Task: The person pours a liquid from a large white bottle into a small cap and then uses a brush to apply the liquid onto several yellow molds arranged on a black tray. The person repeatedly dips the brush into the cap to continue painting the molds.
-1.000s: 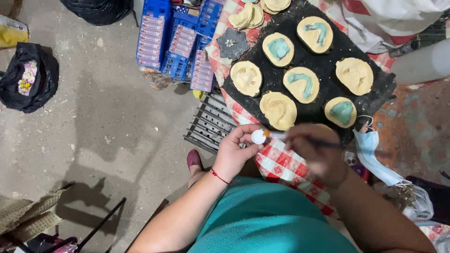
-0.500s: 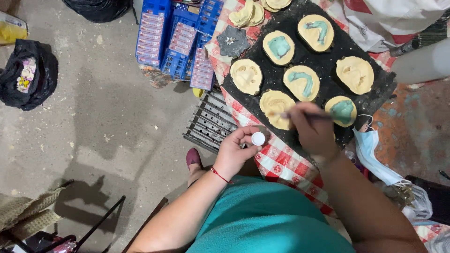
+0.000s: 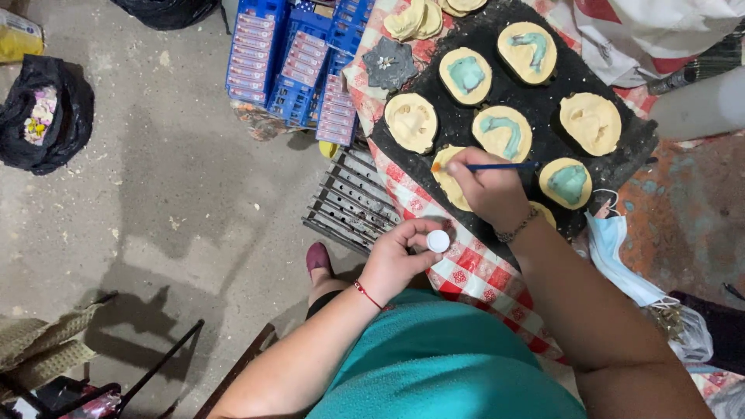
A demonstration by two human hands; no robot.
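My right hand (image 3: 490, 190) pinches a thin blue-handled paintbrush (image 3: 497, 166), its tip resting on a cream plaster mould (image 3: 448, 180) at the near left edge of the black board (image 3: 628, 155). My left hand (image 3: 397, 260) is closed around a small white paint pot (image 3: 438, 241), held just near of the board over the red checked cloth (image 3: 473, 271). Farther along the board lie more cream moulds, several with teal centres (image 3: 468, 74). To the left stand a metal grate (image 3: 349, 203) and blue crates (image 3: 291, 62) on the concrete floor (image 3: 171, 178).
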